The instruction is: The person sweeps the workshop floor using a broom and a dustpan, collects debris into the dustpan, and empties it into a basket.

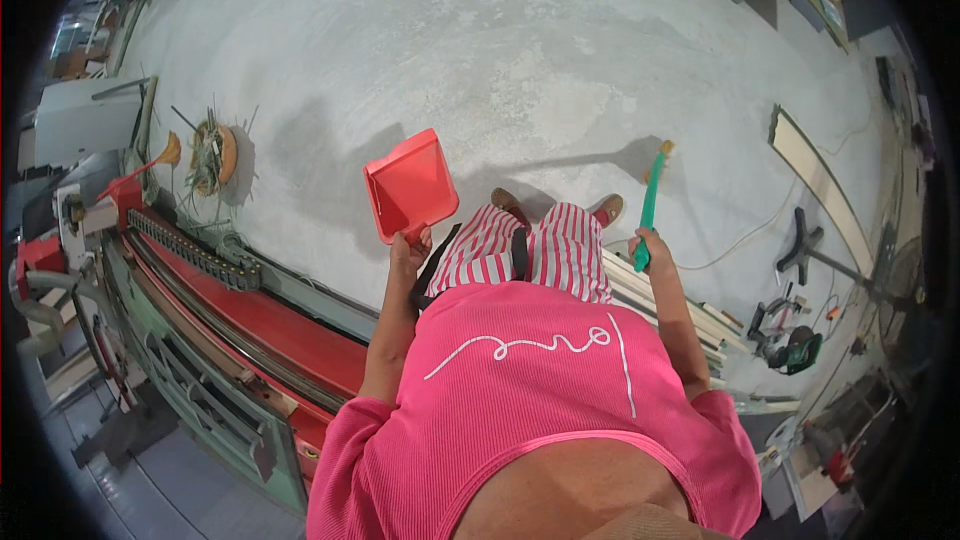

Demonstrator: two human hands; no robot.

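Observation:
My left hand (pixel 408 248) is closed round the handle of a red dustpan (pixel 410 185), which is held out above the floor with its open tray tilted up. My right hand (pixel 652 252) grips the end of a long green brush (pixel 652 202) with a small yellowish tip pointing away from me. Both tools are apart from each other, on either side of my legs. A faint pale line shows along the dustpan's left side; I cannot make out what it is.
A long red and green machine (pixel 250 305) with a cable chain runs along the left. Beyond it stands an orange bucket (pixel 229 152) of thin scraps. At right are a long pale board (pixel 825 185), a black stand (pixel 800 247), a thin cable and stacked pale strips (pixel 690 315).

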